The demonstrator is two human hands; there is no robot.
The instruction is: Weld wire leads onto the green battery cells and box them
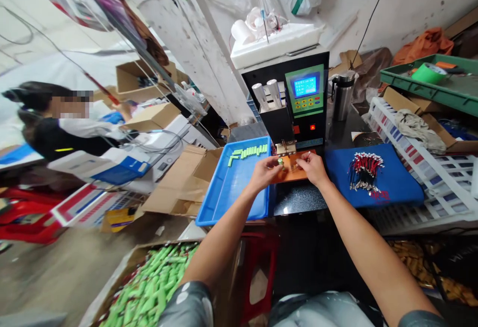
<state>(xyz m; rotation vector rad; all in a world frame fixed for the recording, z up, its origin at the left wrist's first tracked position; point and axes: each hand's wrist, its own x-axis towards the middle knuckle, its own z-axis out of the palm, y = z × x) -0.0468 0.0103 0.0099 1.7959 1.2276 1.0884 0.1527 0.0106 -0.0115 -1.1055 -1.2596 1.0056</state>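
Observation:
My left hand point(266, 171) is closed around a small green battery cell point(280, 162), which stands upright with its end facing up. My right hand point(313, 167) pinches a thin wire lead; a small white tip, apparently its connector, shows above the fingers. Both hands rest over an orange work plate point(289, 173), directly in front of a black spot welder point(308, 95) with a lit blue screen. The welder's electrode head point(286, 148) sits just beyond the fingers. To the left, a blue tray point(234, 197) holds several green battery cells point(251, 151) in a row.
A bundle of red and black wire leads point(366, 170) lies on a blue cloth point(403, 180) to the right. A steel flask point(342, 97) stands beside the welder. Below left, a carton is full of wired green cells point(149, 282). Another person point(41, 123) sits far left.

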